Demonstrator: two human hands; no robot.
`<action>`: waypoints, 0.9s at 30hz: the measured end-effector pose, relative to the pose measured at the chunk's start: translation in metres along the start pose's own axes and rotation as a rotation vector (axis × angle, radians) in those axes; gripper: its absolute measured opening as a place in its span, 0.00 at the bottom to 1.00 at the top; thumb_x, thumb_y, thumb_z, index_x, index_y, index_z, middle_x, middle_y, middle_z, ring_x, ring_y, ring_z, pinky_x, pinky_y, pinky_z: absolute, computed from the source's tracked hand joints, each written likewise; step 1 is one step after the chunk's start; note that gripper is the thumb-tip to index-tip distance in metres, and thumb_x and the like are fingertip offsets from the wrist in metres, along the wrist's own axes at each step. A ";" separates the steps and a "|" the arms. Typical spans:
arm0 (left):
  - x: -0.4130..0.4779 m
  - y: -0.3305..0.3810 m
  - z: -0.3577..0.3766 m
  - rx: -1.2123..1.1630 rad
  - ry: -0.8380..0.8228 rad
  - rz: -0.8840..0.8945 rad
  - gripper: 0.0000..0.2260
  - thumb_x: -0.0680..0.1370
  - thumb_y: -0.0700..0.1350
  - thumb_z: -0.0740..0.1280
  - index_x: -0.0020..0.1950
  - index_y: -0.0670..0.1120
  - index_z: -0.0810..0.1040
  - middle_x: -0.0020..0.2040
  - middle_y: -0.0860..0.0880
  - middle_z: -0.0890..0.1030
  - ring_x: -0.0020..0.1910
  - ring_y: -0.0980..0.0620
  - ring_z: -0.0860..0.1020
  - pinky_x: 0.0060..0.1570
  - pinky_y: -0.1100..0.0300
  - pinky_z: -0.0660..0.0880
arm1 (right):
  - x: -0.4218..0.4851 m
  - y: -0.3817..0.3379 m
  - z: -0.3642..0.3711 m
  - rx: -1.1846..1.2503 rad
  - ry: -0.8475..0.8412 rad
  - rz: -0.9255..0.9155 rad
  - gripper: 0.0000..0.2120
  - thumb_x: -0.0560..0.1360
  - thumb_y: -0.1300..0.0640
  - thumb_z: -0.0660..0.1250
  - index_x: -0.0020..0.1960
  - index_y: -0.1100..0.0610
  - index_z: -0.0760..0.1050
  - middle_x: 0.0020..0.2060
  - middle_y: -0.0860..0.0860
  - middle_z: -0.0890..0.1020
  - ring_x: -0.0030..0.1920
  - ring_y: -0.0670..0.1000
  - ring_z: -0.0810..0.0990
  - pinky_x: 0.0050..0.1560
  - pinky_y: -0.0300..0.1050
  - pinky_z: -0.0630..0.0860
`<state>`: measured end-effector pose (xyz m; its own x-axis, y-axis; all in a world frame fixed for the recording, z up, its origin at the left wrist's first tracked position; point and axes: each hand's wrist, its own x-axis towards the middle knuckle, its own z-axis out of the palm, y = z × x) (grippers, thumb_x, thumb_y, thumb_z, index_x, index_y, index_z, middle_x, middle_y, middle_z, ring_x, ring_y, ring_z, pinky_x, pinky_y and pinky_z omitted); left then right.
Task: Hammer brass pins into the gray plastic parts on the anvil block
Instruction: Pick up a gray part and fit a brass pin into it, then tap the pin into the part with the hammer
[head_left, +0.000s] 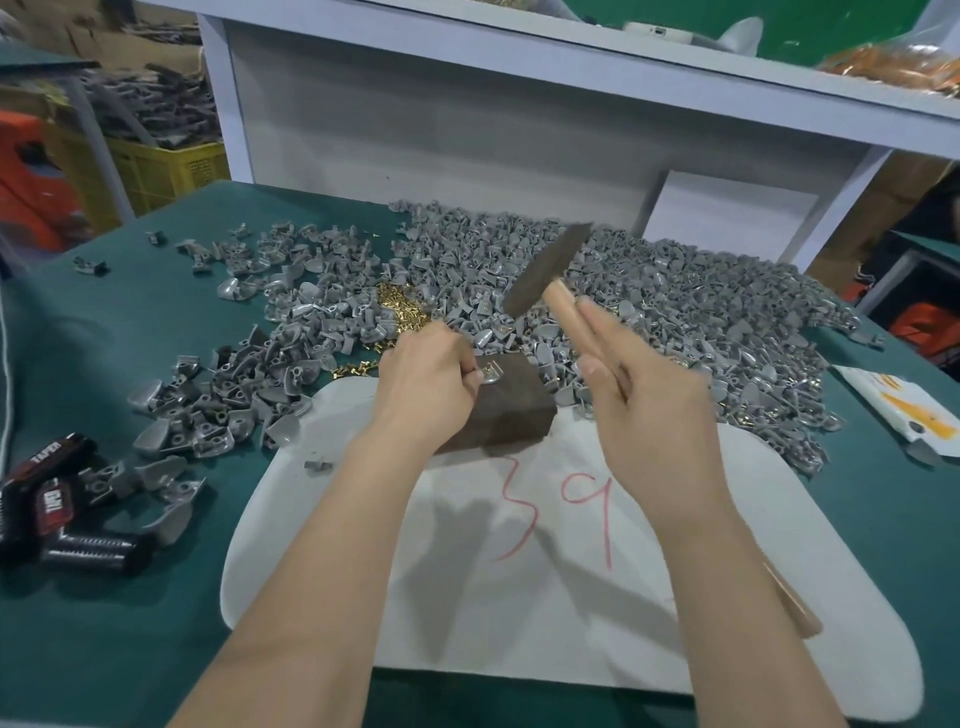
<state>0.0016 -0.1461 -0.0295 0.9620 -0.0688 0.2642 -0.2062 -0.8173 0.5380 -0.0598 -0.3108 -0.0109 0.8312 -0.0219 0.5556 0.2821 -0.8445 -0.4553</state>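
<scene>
Table (130, 623): plain teal green.
Mat (597, 649): off-white, with "39" handwritten in red.
Block (514, 415): dark brown.
Parts (675, 291): gray, some silvery.
Pins (402, 312): shiny brass gold.
Hammer (548, 267): dark gray-brown head, pale wood handle.
Cans (54, 512): black, red labels, white lettering.
Crate (171, 171): yellow.
Shelf (467, 119): pale lavender-white.
Packet (904, 410): white with orange marks.

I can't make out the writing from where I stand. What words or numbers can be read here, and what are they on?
"39": hand-drawn in red on the white mat, in front of the anvil block.
"TAPER" (last letter uncertain): white print on a black pack at the left edge.
Too blurred to read: the label on the red-and-black pack and the print on the white-and-orange packet.
</scene>
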 end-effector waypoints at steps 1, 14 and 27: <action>0.000 0.001 0.000 -0.013 0.001 -0.007 0.04 0.76 0.42 0.67 0.43 0.44 0.81 0.51 0.44 0.77 0.54 0.40 0.74 0.53 0.47 0.73 | -0.004 -0.002 0.001 -0.040 -0.069 -0.016 0.22 0.79 0.55 0.62 0.69 0.36 0.66 0.56 0.46 0.82 0.47 0.49 0.80 0.47 0.40 0.72; 0.000 0.001 0.000 -0.037 0.028 -0.034 0.07 0.75 0.41 0.68 0.38 0.48 0.78 0.50 0.46 0.78 0.52 0.42 0.76 0.53 0.47 0.74 | 0.001 0.000 -0.002 -0.204 -0.196 0.059 0.22 0.78 0.54 0.61 0.67 0.33 0.66 0.55 0.46 0.82 0.51 0.54 0.80 0.47 0.46 0.74; 0.000 0.001 0.001 -0.044 0.056 -0.026 0.05 0.76 0.41 0.67 0.42 0.42 0.80 0.48 0.43 0.79 0.50 0.40 0.76 0.52 0.48 0.74 | 0.007 -0.008 -0.001 -0.019 0.088 -0.069 0.24 0.78 0.57 0.62 0.68 0.35 0.66 0.55 0.40 0.81 0.43 0.42 0.77 0.44 0.33 0.71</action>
<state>0.0018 -0.1472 -0.0301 0.9560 -0.0145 0.2930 -0.1897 -0.7923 0.5799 -0.0571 -0.3048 -0.0026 0.7647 -0.0097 0.6443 0.3272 -0.8556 -0.4012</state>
